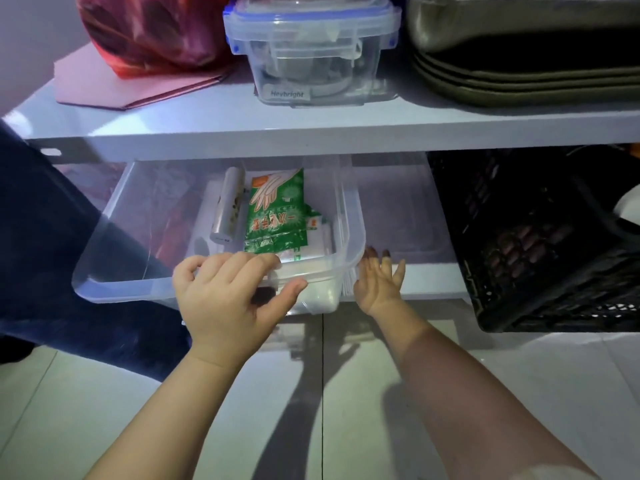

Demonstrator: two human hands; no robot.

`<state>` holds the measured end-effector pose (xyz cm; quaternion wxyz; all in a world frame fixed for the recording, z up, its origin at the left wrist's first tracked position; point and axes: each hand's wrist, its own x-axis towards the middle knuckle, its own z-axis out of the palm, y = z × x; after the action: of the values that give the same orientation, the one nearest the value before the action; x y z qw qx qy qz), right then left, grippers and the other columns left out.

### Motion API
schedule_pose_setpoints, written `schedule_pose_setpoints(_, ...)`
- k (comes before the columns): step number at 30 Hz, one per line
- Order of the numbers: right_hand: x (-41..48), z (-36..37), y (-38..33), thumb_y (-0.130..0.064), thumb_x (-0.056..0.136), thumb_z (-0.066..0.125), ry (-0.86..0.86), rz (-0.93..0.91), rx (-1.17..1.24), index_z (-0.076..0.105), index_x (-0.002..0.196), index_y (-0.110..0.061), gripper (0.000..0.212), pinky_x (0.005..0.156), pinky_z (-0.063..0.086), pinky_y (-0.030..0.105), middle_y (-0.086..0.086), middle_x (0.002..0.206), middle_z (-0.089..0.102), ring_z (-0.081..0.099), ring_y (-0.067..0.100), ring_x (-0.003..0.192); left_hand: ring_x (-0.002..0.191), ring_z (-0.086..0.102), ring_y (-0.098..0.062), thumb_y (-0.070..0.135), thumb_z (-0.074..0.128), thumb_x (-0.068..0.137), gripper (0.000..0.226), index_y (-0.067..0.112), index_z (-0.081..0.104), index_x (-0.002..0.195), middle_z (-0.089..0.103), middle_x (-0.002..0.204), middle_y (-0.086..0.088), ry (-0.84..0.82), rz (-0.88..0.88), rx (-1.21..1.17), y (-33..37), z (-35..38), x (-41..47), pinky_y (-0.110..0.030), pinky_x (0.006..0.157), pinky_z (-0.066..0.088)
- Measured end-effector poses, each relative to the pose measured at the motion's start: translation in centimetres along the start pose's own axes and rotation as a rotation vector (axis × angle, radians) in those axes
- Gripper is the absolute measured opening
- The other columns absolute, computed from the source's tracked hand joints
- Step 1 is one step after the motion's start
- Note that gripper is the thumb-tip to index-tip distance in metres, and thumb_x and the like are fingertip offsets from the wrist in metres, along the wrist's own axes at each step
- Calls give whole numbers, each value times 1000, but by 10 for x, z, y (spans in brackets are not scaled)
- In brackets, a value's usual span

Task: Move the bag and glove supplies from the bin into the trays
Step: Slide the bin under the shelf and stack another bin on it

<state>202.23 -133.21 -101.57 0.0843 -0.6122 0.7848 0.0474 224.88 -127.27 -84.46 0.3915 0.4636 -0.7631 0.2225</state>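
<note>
A clear plastic bin (114, 278) sits on the lower shelf, its front sticking out past the shelf edge. Inside lie a green-and-white pack of gloves (275, 209), a roll of bags (227, 206) standing to its left, and flat white packets (320, 237) underneath. My left hand (228, 296) grips the bin's front rim, fingers curled over the edge and thumb on the outside wall. My right hand (379, 280) is flat and open, fingers spread, pressed against the bin's right front corner. A second clear container (398, 209) stands to the right of the bin.
A black slatted crate (540, 244) fills the right of the lower shelf. On the upper shelf (311, 133) stand a red bag (152, 32), pink sheets (114, 81), a lidded clear box (311, 53) and stacked metal trays (526, 57). A dark garment (52, 254) hangs at left. Tiled floor lies below.
</note>
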Motion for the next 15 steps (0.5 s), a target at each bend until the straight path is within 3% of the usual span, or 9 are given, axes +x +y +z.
schedule_pose_setpoints(6,4,8,12,-19,87,48,90,-120,-42,12,149,-18,71,115,0,55,7,148,24,13,29,140,68,61,-22,57,60,86,40,20,74,87,69,74,3,-87,23,-50,-2,-5,2,-34,68,38)
schedule_pose_setpoints(10,-2,9,14,-12,84,45,142,-139,41,31,142,-17,60,116,3,50,10,126,41,34,30,121,69,60,-25,57,54,89,44,17,72,92,70,78,1,-170,-9,-58,1,-8,9,-35,70,33)
schedule_pose_setpoints(13,-16,21,15,-11,84,51,182,-116,77,45,129,-17,46,111,21,46,11,113,46,40,32,108,72,60,-26,54,52,90,43,16,71,94,70,81,0,-212,-26,-60,5,-10,13,-36,74,31)
schedule_pose_setpoints(15,-27,25,15,-8,76,62,237,-84,108,55,114,-18,40,95,33,39,9,100,50,44,29,94,73,60,-26,54,50,91,43,17,70,95,70,82,1,-220,-44,-52,7,-13,14,-38,77,29)
